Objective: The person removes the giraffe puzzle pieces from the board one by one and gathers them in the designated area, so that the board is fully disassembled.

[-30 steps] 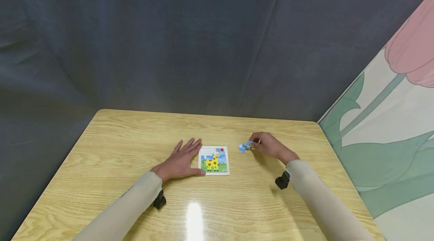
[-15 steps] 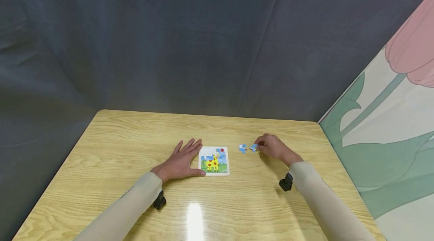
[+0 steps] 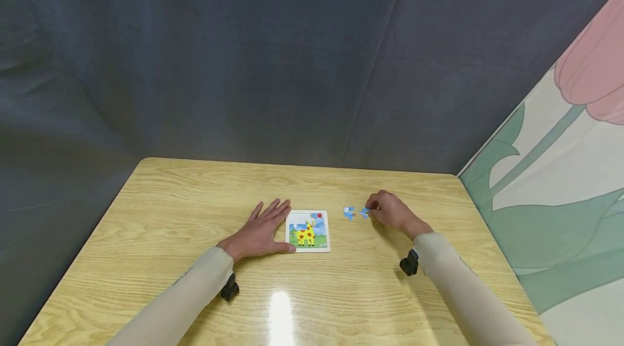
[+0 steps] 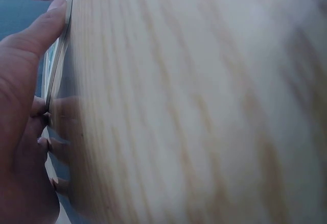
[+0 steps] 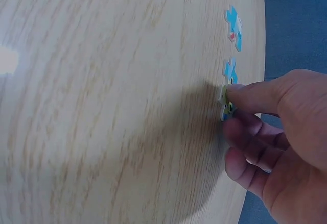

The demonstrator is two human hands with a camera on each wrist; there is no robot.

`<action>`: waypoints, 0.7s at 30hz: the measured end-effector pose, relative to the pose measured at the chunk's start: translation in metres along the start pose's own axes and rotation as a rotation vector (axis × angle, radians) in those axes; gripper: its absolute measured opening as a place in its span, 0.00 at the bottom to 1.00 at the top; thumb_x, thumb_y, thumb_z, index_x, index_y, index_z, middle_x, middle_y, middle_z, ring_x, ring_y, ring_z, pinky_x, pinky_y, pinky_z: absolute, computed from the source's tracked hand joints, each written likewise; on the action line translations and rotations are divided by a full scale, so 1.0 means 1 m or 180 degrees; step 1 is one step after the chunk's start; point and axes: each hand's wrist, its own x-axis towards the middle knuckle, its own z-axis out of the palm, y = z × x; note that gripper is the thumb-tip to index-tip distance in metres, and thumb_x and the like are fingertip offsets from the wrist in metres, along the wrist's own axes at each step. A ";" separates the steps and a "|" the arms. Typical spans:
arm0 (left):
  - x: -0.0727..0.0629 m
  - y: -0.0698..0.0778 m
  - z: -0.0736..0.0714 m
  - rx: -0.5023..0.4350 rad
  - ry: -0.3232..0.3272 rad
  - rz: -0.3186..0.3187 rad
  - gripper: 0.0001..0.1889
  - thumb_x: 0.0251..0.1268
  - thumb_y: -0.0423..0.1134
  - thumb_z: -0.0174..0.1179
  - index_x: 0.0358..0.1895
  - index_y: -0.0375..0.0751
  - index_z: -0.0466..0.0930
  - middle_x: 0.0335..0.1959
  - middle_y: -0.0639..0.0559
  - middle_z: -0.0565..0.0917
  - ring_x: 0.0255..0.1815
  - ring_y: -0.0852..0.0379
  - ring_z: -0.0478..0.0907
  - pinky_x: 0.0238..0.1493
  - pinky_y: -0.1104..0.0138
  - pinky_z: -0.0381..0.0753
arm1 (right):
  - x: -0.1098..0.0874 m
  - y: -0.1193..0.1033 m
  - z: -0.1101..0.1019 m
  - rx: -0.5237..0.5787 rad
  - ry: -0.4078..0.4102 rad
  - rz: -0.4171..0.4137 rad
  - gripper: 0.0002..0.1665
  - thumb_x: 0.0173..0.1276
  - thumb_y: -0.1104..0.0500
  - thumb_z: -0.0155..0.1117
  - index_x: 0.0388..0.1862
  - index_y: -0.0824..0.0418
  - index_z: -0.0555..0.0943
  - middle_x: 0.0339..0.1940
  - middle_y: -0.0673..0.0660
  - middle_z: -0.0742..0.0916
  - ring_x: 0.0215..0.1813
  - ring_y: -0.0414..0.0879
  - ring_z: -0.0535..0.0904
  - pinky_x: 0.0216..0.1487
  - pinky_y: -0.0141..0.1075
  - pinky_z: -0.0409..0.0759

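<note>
A square jigsaw puzzle board (image 3: pixel 298 216) with a white rim and a yellow, red-spotted giraffe picture lies mid-table. Its upper left part shows white. My left hand (image 3: pixel 260 235) rests along its left side, fingers spread, thumb on the lower left corner. To the right of the board, my right hand (image 3: pixel 392 213) pinches a blue puzzle piece (image 5: pixel 230 71) with yellow on it, close to the tabletop. Thumb and fingers hide part of that piece. Just left of it lies another puzzle piece (image 3: pixel 348 213), blue and white, apart from it.
The wooden table (image 3: pixel 195 183) ends at a dark curtain (image 3: pixel 244 64) behind. A flower-patterned cloth (image 3: pixel 560 200) hangs along the right side. A black wrist camera (image 3: pixel 409 262) sits under the right cuff.
My right hand has shifted slightly right with its puzzle piece, parting it from the blue and white one. In the last half second it hardly moves. My left hand and the board stay put.
</note>
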 end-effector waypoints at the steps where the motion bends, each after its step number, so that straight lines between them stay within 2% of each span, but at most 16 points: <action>1: 0.000 0.000 0.000 -0.0005 -0.0001 -0.0002 0.58 0.66 0.72 0.66 0.88 0.43 0.50 0.91 0.52 0.47 0.93 0.46 0.39 0.90 0.39 0.33 | 0.000 0.000 0.000 -0.0007 -0.0005 -0.0015 0.06 0.74 0.69 0.66 0.45 0.66 0.88 0.42 0.61 0.87 0.41 0.47 0.82 0.42 0.40 0.83; 8: 0.000 0.001 0.000 -0.0036 -0.0004 0.0016 0.58 0.66 0.71 0.66 0.88 0.43 0.50 0.91 0.51 0.47 0.93 0.45 0.39 0.90 0.38 0.32 | 0.002 -0.009 0.000 0.0094 -0.0014 -0.0035 0.06 0.76 0.66 0.66 0.48 0.65 0.87 0.45 0.61 0.86 0.43 0.47 0.82 0.44 0.41 0.83; 21: 0.000 0.001 -0.001 -0.0012 0.0008 0.0066 0.57 0.67 0.70 0.66 0.88 0.42 0.51 0.91 0.50 0.47 0.93 0.44 0.39 0.89 0.38 0.32 | 0.019 -0.054 0.016 0.0112 -0.0127 -0.0294 0.07 0.75 0.66 0.68 0.49 0.63 0.87 0.45 0.58 0.86 0.44 0.46 0.82 0.47 0.41 0.84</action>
